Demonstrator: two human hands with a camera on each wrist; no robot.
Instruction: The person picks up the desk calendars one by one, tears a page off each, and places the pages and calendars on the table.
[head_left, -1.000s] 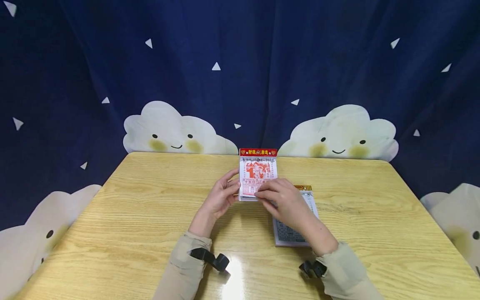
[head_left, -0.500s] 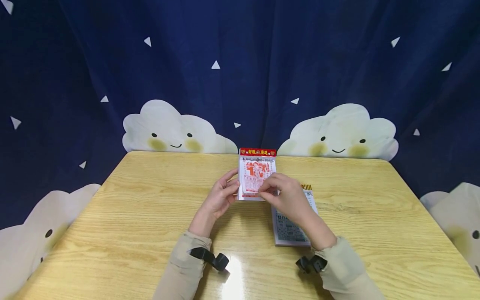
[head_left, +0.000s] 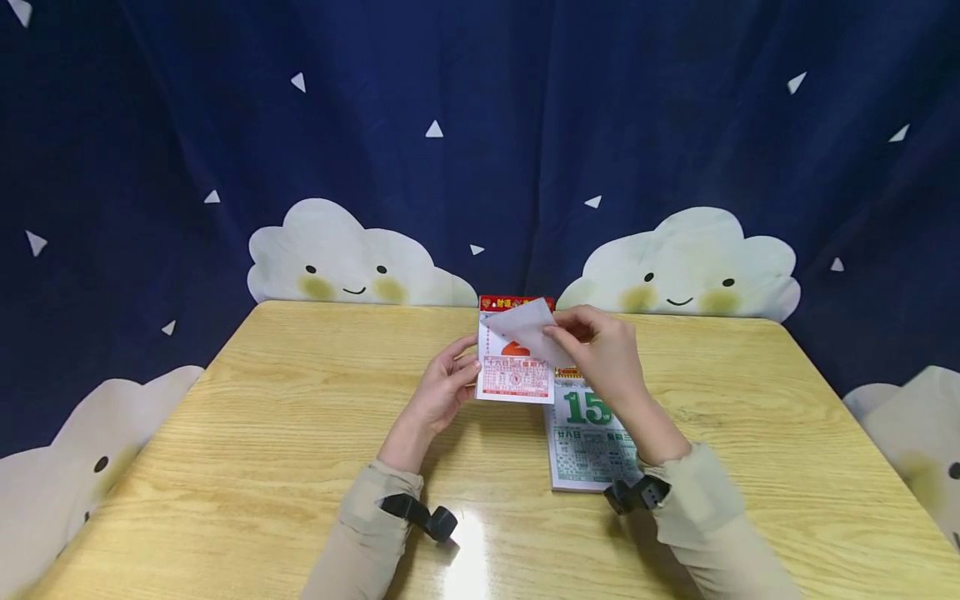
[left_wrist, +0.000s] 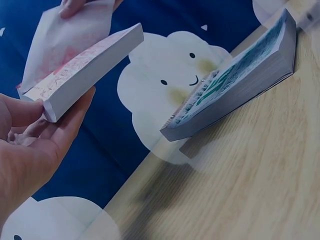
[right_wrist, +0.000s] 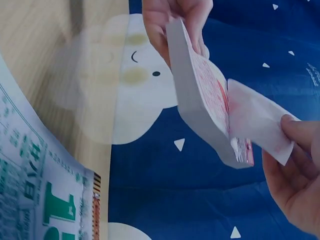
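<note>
A small tear-off calendar with a red header and red print is held up off the table by my left hand. In the left wrist view the thumb lies on its front edge and the fingers support it from beneath. My right hand pinches the top calendar page between thumb and fingers. That page is lifted and folded up, its pale back showing, its upper left still against the pad near the header. A larger calendar with a green 15 lies on the table below my right hand, partly covered by hand and wrist.
The wooden table spreads to both sides. Behind it hangs a dark blue curtain with white triangles and smiling clouds. Each wrist wears a black camera mount, such as the left one.
My right hand has moved up and right, peeling the top page upward from the small calendar and uncovering the sheet below. More of the green-print calendar shows. My left hand stays put.
</note>
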